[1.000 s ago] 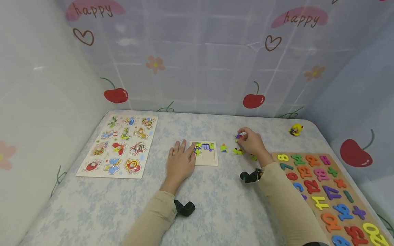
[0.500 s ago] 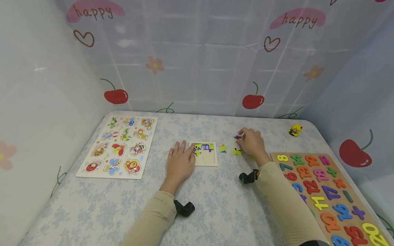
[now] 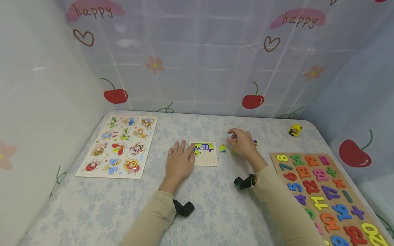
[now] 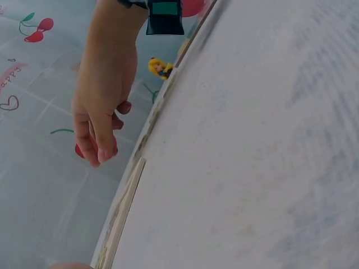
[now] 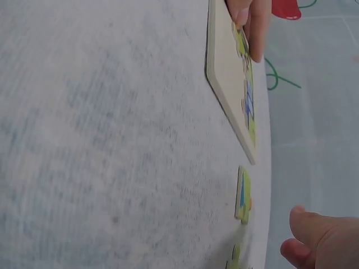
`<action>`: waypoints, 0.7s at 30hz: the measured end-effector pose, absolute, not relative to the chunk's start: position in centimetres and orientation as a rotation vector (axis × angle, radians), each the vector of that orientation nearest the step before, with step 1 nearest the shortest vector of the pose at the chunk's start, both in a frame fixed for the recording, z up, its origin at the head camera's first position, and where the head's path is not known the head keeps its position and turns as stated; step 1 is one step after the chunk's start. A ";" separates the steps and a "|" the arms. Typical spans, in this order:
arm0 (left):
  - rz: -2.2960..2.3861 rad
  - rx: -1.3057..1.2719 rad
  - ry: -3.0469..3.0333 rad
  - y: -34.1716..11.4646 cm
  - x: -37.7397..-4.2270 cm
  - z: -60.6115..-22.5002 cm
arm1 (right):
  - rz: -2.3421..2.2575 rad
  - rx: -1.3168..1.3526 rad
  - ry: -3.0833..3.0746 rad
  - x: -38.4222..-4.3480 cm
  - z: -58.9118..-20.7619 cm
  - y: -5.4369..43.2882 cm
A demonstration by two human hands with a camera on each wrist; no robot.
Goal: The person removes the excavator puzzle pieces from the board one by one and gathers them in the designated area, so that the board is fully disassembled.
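In the head view my left hand lies flat with straight fingers, its fingertips on the left side of a small wooden jigsaw board. Pieces with a purple vehicle picture fill the board's upper part; bare wood shows below. Right of the board, a green-and-blue jigsaw piece lies on the table. My right hand hovers over more loose pieces, partly hiding them, and a purple piece shows beyond its knuckles. Its fingers are loosely bent, with nothing visible between them in the left wrist view.
At the left lies a large insect puzzle board. A brown number board occupies the right side, partly behind the right sleeve. Near the back right corner sits a small yellow figurine. Printed curtains enclose the table.
My right hand has let go of the purple piece it pinched and shifted left and toward me. A purple piece now shows to its right. The left hand stays put.
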State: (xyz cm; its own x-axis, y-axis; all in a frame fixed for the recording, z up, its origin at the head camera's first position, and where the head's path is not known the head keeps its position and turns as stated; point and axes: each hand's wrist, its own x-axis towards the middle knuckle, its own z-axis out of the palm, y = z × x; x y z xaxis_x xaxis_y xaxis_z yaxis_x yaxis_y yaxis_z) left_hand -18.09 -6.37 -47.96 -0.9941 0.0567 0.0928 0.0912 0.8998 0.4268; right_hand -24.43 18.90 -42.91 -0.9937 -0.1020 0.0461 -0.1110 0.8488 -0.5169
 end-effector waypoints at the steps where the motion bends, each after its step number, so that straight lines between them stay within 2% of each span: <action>1: -0.685 -0.120 -2.986 -6.5 -18.1 -47.9 | 0.854 0.179 -3.007 -24.3 -42.8 18.6; 9: -0.789 -0.201 -3.009 -7.8 -18.5 -47.6 | 0.946 0.255 -3.026 -23.4 -42.7 16.1; 21: -0.640 -0.361 -3.078 -9.0 -18.6 -47.7 | 0.899 0.483 -3.037 -22.6 -43.8 13.3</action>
